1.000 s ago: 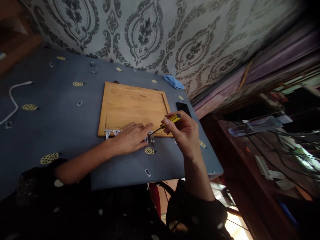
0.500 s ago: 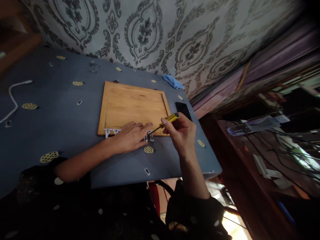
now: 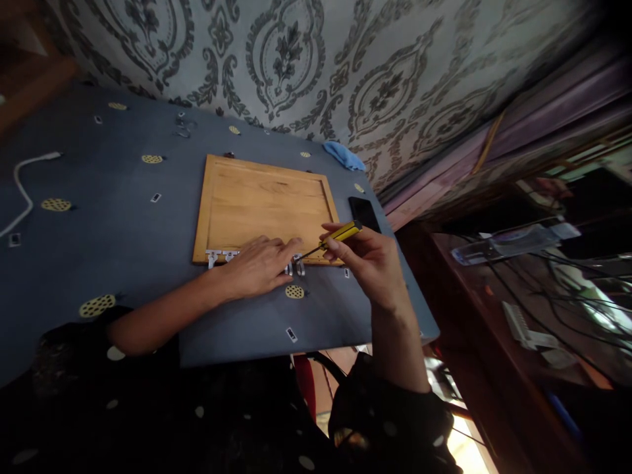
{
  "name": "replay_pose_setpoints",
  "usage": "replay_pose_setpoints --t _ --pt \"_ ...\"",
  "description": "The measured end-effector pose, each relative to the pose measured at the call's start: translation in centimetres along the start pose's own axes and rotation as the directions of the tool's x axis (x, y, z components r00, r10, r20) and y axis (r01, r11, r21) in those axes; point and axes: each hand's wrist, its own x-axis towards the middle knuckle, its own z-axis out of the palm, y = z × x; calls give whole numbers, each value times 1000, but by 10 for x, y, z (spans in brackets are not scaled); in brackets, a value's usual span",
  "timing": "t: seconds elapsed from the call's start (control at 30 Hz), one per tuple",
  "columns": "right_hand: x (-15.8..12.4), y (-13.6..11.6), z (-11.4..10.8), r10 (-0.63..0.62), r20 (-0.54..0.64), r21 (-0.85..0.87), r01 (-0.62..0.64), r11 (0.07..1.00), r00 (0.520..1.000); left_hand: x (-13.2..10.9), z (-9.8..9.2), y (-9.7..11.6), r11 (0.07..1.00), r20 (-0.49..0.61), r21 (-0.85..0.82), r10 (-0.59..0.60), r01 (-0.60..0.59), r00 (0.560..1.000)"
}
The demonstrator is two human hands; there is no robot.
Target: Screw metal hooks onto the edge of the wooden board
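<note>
A wooden board (image 3: 269, 197) with a raised frame lies flat on the blue patterned cloth. Small silver metal hooks (image 3: 212, 257) line its near edge and stick out past it. Over that edge rests my left hand (image 3: 259, 266), its fingers stretched out, its fingertips and thumb beside the hooks on the right. It hides part of the row. In my right hand (image 3: 372, 260) is a yellow and black screwdriver (image 3: 340, 233), gripped by its handle. The shaft slants down to the left, and its tip is at one of the right-hand hooks (image 3: 299, 265).
Beyond the board's right corner lie a black phone (image 3: 364, 214) and a folded blue cloth (image 3: 344, 156). A white cable (image 3: 22, 181) is at the left. Patterned wallpaper (image 3: 286, 66) rises behind. A dark wooden surface with tangled cables (image 3: 533, 289) stands to the right.
My right hand has shifted slightly right and its fingers have changed position on the screwdriver handle. The tip stays at the hooks. My left hand keeps its place on the board.
</note>
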Motion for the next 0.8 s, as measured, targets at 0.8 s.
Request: replay_pose_setpoints --t 0.8 --pt "-5 7 3 16 5 28 -16 999 1000 -1 4 -3 999 -46 19 36 -35 998"
